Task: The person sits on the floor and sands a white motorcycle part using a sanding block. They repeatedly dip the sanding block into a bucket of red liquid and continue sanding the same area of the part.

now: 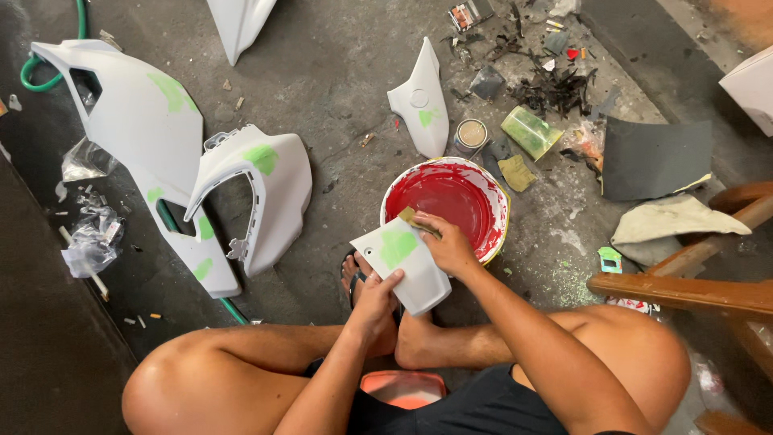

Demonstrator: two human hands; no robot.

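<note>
I sit on a concrete floor with my knees wide apart. My left hand (377, 296) grips the near edge of a small white plastic panel (407, 266) that has a green filler patch on it. My right hand (448, 244) presses a small olive-brown piece of sandpaper (415, 218) onto the panel's upper edge. Just beyond the panel stands a round bucket (498, 193), red inside, and the panel sits over its near rim.
Large white fairing panels (141, 121) with green patches lie at the left, another white fairing piece (420, 101) beyond the bucket. A small tin (470, 135), a green container (530, 131), dark sheets (656, 157), rags and debris lie at the right. A wooden frame (684, 286) stands by my right knee.
</note>
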